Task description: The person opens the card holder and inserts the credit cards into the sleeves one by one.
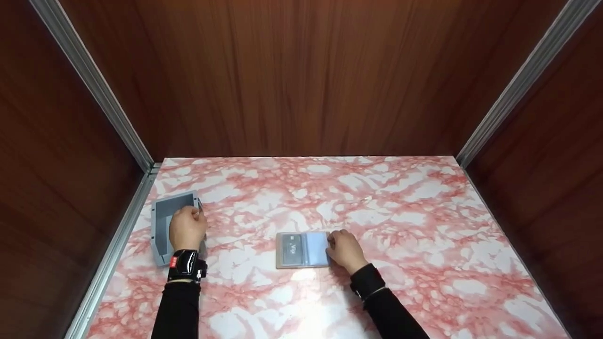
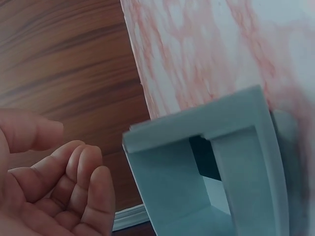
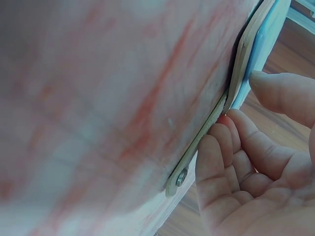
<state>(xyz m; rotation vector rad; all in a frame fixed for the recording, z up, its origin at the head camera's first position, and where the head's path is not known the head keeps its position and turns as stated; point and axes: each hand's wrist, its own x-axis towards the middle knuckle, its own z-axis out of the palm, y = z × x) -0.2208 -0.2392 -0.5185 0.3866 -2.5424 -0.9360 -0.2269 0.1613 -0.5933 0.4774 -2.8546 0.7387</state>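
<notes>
An opened card holder (image 1: 303,263) with a tan cover lies on the table. A dark grey card (image 1: 292,249) marked "Vip" shows in its left clear sleeve, and its right side looks pale blue. My right hand (image 1: 346,249) pinches the holder's right edge. Seen from the right wrist, the thumb (image 3: 280,93) meets the edge of the sleeves, and the curled fingers are beside a tan strap (image 3: 197,142) with a metal snap. Above the grey bin (image 1: 160,230), my left hand (image 1: 188,228) has loosely curled fingers with nothing between them.
Pink-and-white marbled tabletop (image 1: 400,207) spreads around the holder. Brown wood-grain panels (image 1: 301,80) stand at the back and both sides, joined by metal corner rails (image 1: 101,94). A pale flat piece (image 2: 216,194) shows inside the bin.
</notes>
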